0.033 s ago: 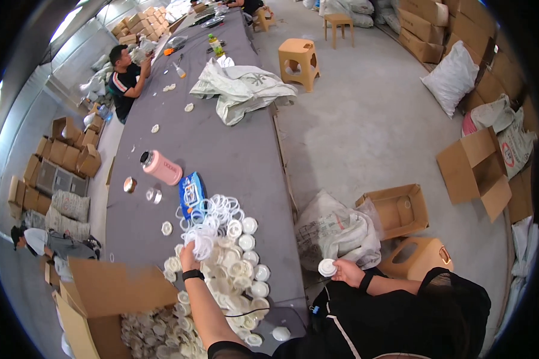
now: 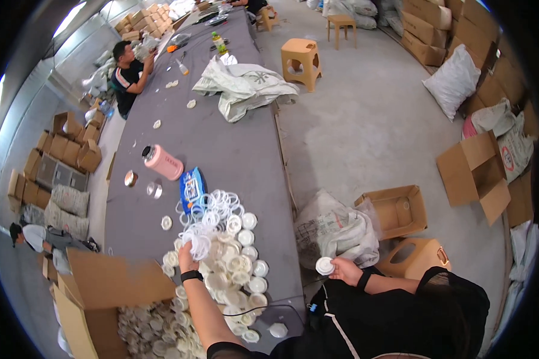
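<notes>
My left hand (image 2: 188, 259) is at the near edge of a heap of thin white plastic rings (image 2: 223, 205), its fingers closed on a bunch of them and partly hidden by it. My right hand (image 2: 345, 271) pinches a round white plastic cap (image 2: 324, 265) by its edge, out past the table's right side. Just beyond my left wrist lies a pile of similar white caps (image 2: 219, 280). Several caps stand in a row along the pile's right edge. A blue packet (image 2: 191, 190) touches the far side of the rings.
An open carton (image 2: 115, 276) full of caps stands left of my forearm. A pink bottle (image 2: 163, 163) lies on the grey table (image 2: 239, 152). White sacks (image 2: 335, 230), a carton (image 2: 395, 210) and a stool (image 2: 414, 260) are at right. A person (image 2: 129, 78) sits across the table.
The bunch of rings at my left hand sits slightly lower and looks less blurred. My right hand with the cap has shifted very slightly left.
</notes>
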Demonstrator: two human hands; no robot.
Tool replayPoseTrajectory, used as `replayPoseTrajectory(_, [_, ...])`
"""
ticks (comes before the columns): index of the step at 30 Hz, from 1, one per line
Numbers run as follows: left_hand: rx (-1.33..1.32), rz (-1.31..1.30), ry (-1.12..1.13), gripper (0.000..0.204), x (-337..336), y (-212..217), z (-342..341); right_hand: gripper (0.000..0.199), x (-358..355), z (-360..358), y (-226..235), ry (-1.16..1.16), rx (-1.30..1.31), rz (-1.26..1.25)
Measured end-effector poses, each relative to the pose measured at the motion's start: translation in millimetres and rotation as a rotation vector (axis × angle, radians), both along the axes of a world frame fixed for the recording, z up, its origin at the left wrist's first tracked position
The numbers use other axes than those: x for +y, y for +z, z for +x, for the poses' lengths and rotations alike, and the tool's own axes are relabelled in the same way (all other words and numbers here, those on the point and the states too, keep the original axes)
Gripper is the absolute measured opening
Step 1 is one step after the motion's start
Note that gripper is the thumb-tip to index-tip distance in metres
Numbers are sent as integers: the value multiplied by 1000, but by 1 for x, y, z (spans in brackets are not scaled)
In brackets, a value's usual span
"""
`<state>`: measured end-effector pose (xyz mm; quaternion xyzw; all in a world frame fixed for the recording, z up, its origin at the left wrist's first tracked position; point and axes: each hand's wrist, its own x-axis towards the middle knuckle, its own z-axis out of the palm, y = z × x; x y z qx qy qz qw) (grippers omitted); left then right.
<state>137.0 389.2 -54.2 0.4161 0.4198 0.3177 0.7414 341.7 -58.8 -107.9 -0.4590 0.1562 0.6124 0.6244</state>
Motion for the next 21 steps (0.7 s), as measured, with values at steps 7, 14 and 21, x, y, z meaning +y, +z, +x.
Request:
replayPoseTrajectory(7, [-181, -53, 104, 28, -121, 24, -143, 14, 6, -23, 21, 135, -114, 38])
replayPoseTrajectory(14, [168, -229, 88, 22, -269, 5, -250, 11, 13, -80, 37, 433, -153, 54])
replayPoseTrajectory(21, [678, 129, 361, 32, -316, -30, -284, 12, 18, -140, 52, 615, -196, 117])
